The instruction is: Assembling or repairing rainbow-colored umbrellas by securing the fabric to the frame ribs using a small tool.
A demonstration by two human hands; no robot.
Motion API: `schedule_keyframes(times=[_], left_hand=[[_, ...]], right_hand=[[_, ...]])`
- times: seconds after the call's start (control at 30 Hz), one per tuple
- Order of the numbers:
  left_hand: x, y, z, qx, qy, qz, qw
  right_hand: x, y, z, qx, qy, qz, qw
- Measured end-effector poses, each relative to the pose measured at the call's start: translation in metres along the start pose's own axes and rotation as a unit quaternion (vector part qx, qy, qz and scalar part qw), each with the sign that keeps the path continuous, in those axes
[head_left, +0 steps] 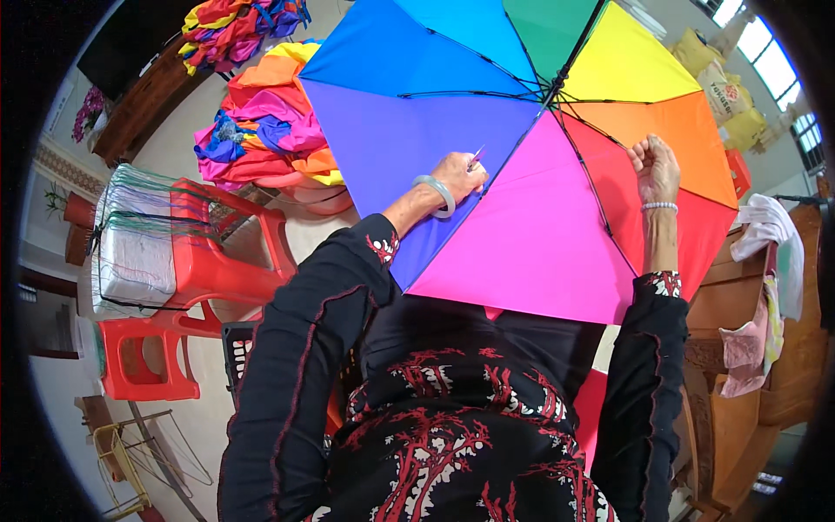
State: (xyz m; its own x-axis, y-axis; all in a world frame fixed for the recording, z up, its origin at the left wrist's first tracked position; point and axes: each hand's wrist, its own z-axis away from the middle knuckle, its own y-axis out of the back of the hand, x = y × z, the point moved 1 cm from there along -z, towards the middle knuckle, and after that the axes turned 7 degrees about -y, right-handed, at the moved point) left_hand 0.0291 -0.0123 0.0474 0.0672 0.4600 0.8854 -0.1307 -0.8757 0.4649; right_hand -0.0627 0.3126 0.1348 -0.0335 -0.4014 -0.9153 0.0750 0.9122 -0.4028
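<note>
An opened rainbow umbrella [522, 235] spreads before me with its inner side and black ribs showing. Its dark shaft [581, 42] runs up and away from the hub. My left hand [461, 176], with a pale bangle at the wrist, is closed over the purple panel beside a rib. A small pointed thing [477, 157] sticks out of its fingers, too small to name. Over the red and orange panels, my right hand [654, 167] is closed in a pinch near the end of a rib. Whatever its fingers hold is too small to make out.
Crumpled multicoloured cloth [270, 122] is heaped at the left, with another pile [230, 30] farther back. A red plastic stool [226, 252] carries a white block strung with threads [135, 248]. Wooden furniture [731, 409] draped with cloths stands at the right.
</note>
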Motion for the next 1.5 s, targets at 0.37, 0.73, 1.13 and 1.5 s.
schedule_keyframes(times=[0.37,0.73,1.13,1.5], left_hand=[[0.003,-0.014,0.003,0.005,-0.196,-0.117,0.974],[0.003,-0.015,-0.003,0.001,-0.156,-0.145,0.977],[0.019,0.017,-0.001,-0.04,0.077,-0.172,0.981],[0.035,0.02,0.022,-0.037,-0.052,-0.372,0.926]], right_hand=[[-0.031,-0.015,0.012,-0.042,0.051,-0.007,0.998],[-0.068,0.016,0.0,0.114,0.185,-0.013,0.976],[0.109,-0.105,0.072,-0.358,0.233,0.626,0.652],[0.128,-0.118,0.081,-0.283,0.112,0.654,0.693]])
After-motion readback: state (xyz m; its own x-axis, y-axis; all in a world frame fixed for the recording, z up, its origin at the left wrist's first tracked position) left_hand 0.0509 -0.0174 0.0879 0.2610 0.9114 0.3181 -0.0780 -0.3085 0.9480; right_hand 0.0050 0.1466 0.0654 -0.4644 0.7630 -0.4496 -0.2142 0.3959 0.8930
